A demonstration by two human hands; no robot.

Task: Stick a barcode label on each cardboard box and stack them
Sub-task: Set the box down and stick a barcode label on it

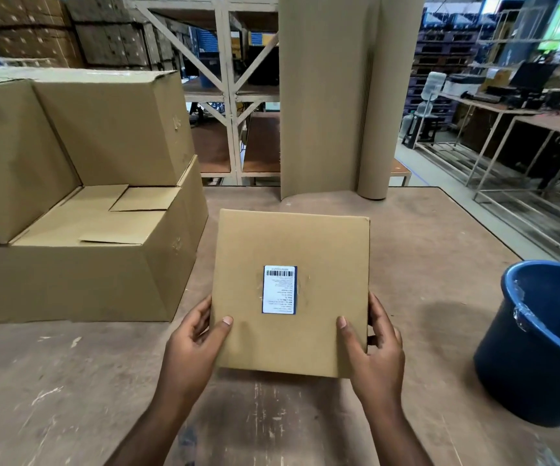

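From the head view, the only one I have, I take the small cardboard box (pixel 292 294) as my landmark. It sits at the middle of the worktop (pixel 423 264), and I cannot tell whether its far edge rests on the surface or the whole box is lifted clear. The left hand (pixel 194 341) grips its near left edge, thumb on the top face and fingers curled round the side. The right hand (pixel 372 344) grips the near right edge the same way. So both hands are clamped on this one box, one to each side of it.

A barcode label (pixel 280 289) is stuck at the centre of the box's top face, lying flat as far as I can see, bars toward the far side. I judge the sticking step done for this box.

Left of the box stand large cardboard boxes (pixel 87 210), stacked in tiers. I see no labels on the faces turned to me. Beyond the box, a tall roll of corrugated cardboard (pixel 332 95) stands upright. To its right, a blue bucket (pixel 540 348) sits at the worktop's edge.

What is left, as I read it: set this labelled box on a stack. I see no other small boxes and no spare labels, so I cannot say how many remain.
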